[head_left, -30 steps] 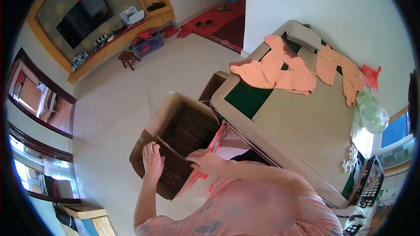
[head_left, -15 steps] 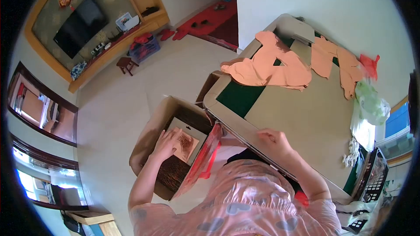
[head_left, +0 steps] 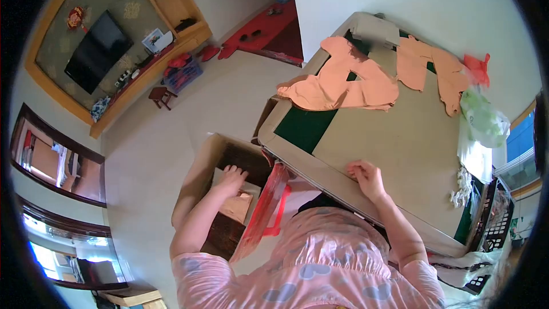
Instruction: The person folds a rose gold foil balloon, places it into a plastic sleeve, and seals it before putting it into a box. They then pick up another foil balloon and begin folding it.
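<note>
My left hand (head_left: 231, 182) reaches down into a tall cardboard box (head_left: 193, 180). Its fingers curl over the upper part of a flat package (head_left: 235, 206), a grey card with a copper-coloured panel. The underside of the grip is hidden. Brown material shows below the package in the box. My right hand (head_left: 369, 180) is at the near edge of the table (head_left: 400, 149), fingers loosely bent and slightly apart, with nothing visible in them. Red plastic (head_left: 266, 212) hangs along the box's right side.
Peach-coloured flat cut pieces (head_left: 349, 83) lie at the table's far side, near a grey box (head_left: 374, 30). A pale green plastic bag (head_left: 480, 117) and a black crate (head_left: 497, 217) are at the right. A small wooden stool (head_left: 163, 97) stands on the floor.
My left hand and the package have moved lower into the box. The fingers of my right hand have loosened a little at the table edge. The view has shifted slightly.
</note>
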Motion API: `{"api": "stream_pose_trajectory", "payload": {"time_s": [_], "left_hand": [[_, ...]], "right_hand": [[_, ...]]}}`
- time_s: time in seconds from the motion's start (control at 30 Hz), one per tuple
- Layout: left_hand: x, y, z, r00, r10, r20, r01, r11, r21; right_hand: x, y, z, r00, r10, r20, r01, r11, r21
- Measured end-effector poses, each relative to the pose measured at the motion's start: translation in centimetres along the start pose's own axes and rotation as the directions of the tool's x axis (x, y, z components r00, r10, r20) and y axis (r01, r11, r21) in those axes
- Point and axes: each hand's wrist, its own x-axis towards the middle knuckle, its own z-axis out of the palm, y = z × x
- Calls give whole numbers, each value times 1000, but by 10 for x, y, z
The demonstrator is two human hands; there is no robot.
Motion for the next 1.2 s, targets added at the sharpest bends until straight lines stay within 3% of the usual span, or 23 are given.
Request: {"api": "stream_pose_trajectory", "payload": {"time_s": [0.07,0.17,0.23,0.3,0.33,0.43,0.53,0.63,0.87,0.97,1.07,1.17,1.2], "left_hand": [[-25,-9,-1,996,54,67,-55,998,24],[-70,5,-19,975,9,220,-13,1000,15],[-100,13,-18,989,29,144,-23,999,-44],[-120,15,-12,991,-4,130,29,981,-191],[-128,15,-17,982,-22,187,55,983,-177],[-157,12,-22,999,-24,21,28,970,-242],[-169,17,-20,976,68,-208,-95,988,-122],[-164,24,-8,960,122,-250,-135,990,-33],[-170,26,19,952,34,-303,-36,999,1],[-178,31,19,918,84,-387,-56,995,84],[-177,32,35,934,48,-353,-33,998,46],[-165,39,49,988,-95,-124,98,995,21],[-159,37,58,985,-73,-153,71,997,-20]], "right_hand": [[0,5,0,1000,-10,1,10,1000,0],[-1,-7,0,1000,-17,14,17,1000,-1],[-1,-6,0,1000,-10,18,10,1000,-3],[-1,-8,0,1000,-4,21,4,1000,13],[-1,-11,0,1000,-2,22,1,1000,29],[0,-12,1,1000,12,17,-12,1000,13],[-1,-10,0,1000,-2,17,2,1000,-6],[0,-7,0,1000,-8,15,8,1000,-4],[0,1,-1,1000,-15,18,15,1000,-8],[-2,-6,0,1000,1,9,-2,1000,19],[-2,0,-2,999,-31,9,31,999,-17],[-1,0,-1,999,-36,9,36,999,-10],[-2,1,-2,999,-40,5,40,999,-25]]}}
